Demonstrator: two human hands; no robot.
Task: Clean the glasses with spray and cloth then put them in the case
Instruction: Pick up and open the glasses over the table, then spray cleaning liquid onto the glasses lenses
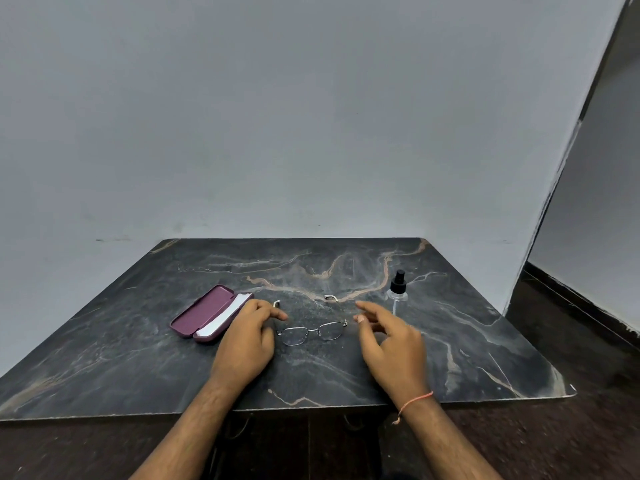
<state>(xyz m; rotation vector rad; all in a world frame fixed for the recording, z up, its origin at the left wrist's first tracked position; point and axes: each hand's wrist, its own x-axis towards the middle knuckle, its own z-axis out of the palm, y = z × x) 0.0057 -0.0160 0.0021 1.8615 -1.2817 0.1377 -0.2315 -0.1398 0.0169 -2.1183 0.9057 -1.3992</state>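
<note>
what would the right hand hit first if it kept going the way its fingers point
Probably the far temple tip of the glasses. The right hand points away and slightly left, passing just right of the frame. Depth is unclear; beyond lies bare table.

We see thin wire-framed glasses [311, 332] lying unfolded on the dark marbled desk [138, 358], our left hand [247, 341] and right hand [391, 344] spread beside them, open maroon case [204, 311] left, clear spray bottle [397, 291] right.
</note>
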